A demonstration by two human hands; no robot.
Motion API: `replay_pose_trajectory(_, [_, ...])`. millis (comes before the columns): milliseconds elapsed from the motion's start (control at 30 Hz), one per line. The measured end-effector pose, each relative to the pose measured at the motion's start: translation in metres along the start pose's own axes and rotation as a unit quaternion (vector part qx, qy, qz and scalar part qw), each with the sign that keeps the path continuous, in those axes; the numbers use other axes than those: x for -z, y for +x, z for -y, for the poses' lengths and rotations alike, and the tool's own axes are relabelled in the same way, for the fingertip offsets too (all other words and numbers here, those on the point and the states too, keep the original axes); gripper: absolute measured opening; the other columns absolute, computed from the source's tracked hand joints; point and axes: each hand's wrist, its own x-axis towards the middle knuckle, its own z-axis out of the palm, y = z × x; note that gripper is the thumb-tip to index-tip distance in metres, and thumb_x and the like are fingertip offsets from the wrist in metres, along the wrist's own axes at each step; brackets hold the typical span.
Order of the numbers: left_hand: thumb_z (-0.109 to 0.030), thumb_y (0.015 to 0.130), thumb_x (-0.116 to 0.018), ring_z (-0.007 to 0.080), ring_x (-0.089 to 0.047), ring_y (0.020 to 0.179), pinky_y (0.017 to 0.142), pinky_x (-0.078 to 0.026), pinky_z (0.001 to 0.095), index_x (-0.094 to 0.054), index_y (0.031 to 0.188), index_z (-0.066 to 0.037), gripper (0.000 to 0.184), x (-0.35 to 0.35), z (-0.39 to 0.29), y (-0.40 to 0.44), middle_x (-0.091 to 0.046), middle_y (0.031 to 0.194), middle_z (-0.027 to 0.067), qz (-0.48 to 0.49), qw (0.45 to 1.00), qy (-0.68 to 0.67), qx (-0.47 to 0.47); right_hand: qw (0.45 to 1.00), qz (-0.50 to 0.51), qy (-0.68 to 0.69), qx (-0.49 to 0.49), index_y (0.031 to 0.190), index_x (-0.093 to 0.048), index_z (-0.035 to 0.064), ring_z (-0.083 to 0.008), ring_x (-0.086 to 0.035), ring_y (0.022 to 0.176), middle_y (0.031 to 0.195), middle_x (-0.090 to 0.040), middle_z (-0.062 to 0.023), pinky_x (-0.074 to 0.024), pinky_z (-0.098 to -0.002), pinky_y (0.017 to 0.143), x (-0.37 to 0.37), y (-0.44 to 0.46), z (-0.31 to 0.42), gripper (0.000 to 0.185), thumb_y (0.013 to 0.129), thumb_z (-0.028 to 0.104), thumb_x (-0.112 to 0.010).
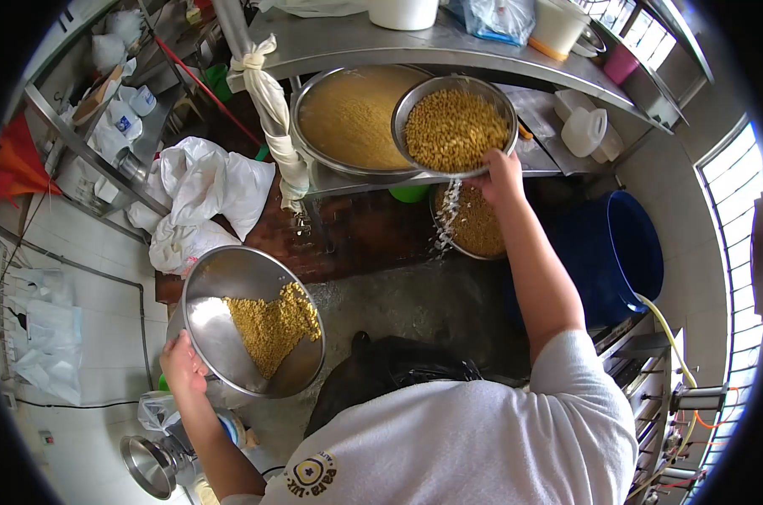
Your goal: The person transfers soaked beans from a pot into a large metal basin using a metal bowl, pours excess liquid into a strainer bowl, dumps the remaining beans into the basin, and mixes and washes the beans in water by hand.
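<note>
My left hand (182,364) grips the rim of a large steel bowl (221,273), which is tilted and has wet yellow beans, like soybeans, (272,328) gathered on one side. My right hand (501,172) is closed on the near rim of a smaller steel bowl (405,139) full of the same beans (456,126). Water (447,215) streams down beneath this smaller bowl. It is held over the right edge of a wide steel basin (306,139), where beans lie under cloudy water. Lower down, partly hidden, stands another basin of beans (476,223).
A blue barrel (621,252) stands at the right. White sacks (205,189) lie at the left, near a cloth-wrapped post (276,126). Above the basin runs a steel shelf (331,42) with tubs and bags. White jugs (584,130) sit at the back right.
</note>
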Motion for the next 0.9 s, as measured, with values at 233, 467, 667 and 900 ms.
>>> replay_pose_trajectory(233, [-0.023, 0.100, -0.066, 0.0064, -0.031, 0.039, 0.034, -0.021, 0.0277, -0.047, 0.089, -0.013, 0.025, 0.016, 0.016, 0.033, -0.039, 0.062, -0.0041, -0.053, 0.998, -0.014, 0.020, 0.876, -0.042, -0.460, 0.141, 0.161, -0.026, 0.0115, -0.0416, -0.073, 0.101, 0.133, -0.062, -0.0281, -0.0638, -0.0480, 0.077, -0.112, 0.099, 0.022, 0.078, 0.087, 0.004, -0.049])
replay_pose_trajectory(467, [-0.023, 0.097, -0.070, 0.0064, -0.030, 0.040, 0.035, -0.023, 0.0270, -0.047, 0.087, -0.015, 0.027, 0.024, 0.018, 0.042, -0.039, 0.062, -0.0059, -0.032, 0.998, -0.043, 0.042, 0.599, -0.045, -0.699, 0.388, 0.141, -0.054, 0.0059, -0.0432, -0.067, 0.108, 0.144, -0.054, -0.0254, -0.0559, -0.0497, 0.093, -0.145, 0.170, -0.009, 0.046, 0.098, 0.017, -0.047])
replay_pose_trajectory(667, [-0.023, 0.096, -0.071, 0.0071, -0.031, 0.040, 0.035, -0.023, 0.0265, -0.046, 0.084, -0.017, 0.028, 0.022, 0.021, 0.040, -0.039, 0.061, -0.0058, -0.021, 0.997, -0.054, 0.048, 0.428, 0.000, -0.779, 0.458, 0.127, -0.064, 0.0060, -0.0357, -0.064, 0.120, 0.128, -0.067, -0.0187, -0.0545, -0.0448, 0.099, -0.161, 0.138, 0.029, 0.034, 0.098, 0.017, -0.051])
replay_pose_trajectory(900, [-0.024, 0.097, -0.071, 0.0074, -0.032, 0.041, 0.036, -0.024, 0.0267, -0.049, 0.086, -0.016, 0.026, 0.013, 0.019, 0.022, -0.041, 0.063, -0.0046, 0.005, 0.999, -0.039, 0.026, 0.365, 0.026, -0.762, 0.535, 0.159, -0.036, 0.0278, -0.0481, -0.056, 0.131, 0.160, -0.038, -0.0183, -0.0525, -0.0492, 0.108, -0.094, 0.102, 0.021, 0.067, 0.096, 0.014, -0.055])
